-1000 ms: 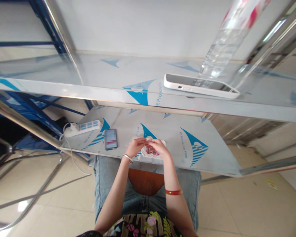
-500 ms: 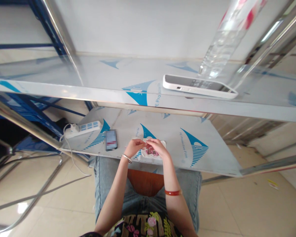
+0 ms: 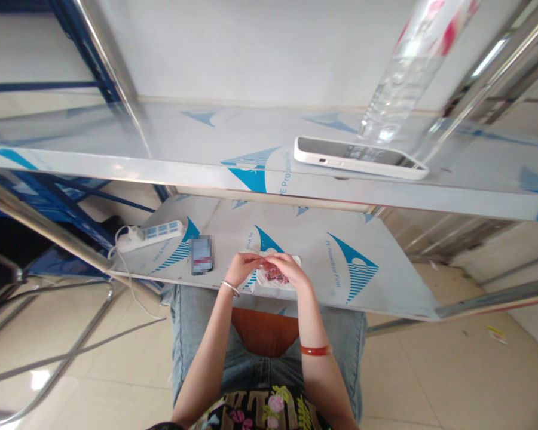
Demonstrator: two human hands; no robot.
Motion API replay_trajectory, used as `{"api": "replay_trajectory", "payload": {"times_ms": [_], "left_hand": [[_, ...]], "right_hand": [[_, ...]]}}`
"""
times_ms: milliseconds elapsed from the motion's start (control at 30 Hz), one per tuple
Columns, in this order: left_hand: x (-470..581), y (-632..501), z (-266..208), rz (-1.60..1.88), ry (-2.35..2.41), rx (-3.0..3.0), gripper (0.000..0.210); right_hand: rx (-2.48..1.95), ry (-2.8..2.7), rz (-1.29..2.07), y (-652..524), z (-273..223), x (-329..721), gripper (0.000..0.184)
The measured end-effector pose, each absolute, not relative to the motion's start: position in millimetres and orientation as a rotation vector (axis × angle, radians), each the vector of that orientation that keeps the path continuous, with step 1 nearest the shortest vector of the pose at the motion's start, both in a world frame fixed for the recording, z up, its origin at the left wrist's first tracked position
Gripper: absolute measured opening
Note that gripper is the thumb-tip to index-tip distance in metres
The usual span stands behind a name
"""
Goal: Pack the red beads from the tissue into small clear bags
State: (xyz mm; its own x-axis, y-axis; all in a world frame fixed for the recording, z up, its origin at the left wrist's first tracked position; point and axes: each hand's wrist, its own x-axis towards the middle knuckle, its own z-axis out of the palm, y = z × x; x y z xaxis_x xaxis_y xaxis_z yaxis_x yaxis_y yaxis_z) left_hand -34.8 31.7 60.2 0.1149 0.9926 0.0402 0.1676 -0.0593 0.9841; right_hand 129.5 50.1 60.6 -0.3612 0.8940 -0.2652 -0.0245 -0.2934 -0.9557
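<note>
Over the lower shelf, my left hand (image 3: 244, 267) and my right hand (image 3: 289, 269) meet with their fingertips close together. Both are closed in a pinch; whatever sits between the fingers is too small to make out. Just beneath my right hand lies a cluster of small dark red and pink bead-like pieces (image 3: 275, 275), partly covered by the fingers. The pieces rest on a crumpled white sheet or bag (image 3: 291, 286). A silver bangle (image 3: 230, 288) circles my left wrist, and a reddish-brown bangle (image 3: 315, 350) is on my right forearm.
Left of my hands, a dark phone (image 3: 201, 255) with a blurred screen lies on the lower shelf (image 3: 394, 280), near a white power strip (image 3: 155, 234). The upper shelf (image 3: 183, 170) juts across, holding a white-cased phone (image 3: 361, 160) and a clear bottle (image 3: 394, 89).
The fingertips have shifted very slightly against each other, with my right fingers a little lower over the red pieces. The camera view has moved a touch; all else stays put.
</note>
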Motion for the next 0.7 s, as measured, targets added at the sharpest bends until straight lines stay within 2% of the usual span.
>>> {"api": "replay_trajectory", "payload": {"times_ms": [467,700], "left_hand": [[-33.5,29.1,61.6,1.062,1.2,1.405,0.023],[-31.8,29.5,63.9,1.085,1.256,1.423,0.027]], "right_hand": [[-1.219,-1.283,1.721,48.7,62.4,129.9,0.013],[-1.229,-1.314,1.708,49.3,61.1,129.8,0.012]]}}
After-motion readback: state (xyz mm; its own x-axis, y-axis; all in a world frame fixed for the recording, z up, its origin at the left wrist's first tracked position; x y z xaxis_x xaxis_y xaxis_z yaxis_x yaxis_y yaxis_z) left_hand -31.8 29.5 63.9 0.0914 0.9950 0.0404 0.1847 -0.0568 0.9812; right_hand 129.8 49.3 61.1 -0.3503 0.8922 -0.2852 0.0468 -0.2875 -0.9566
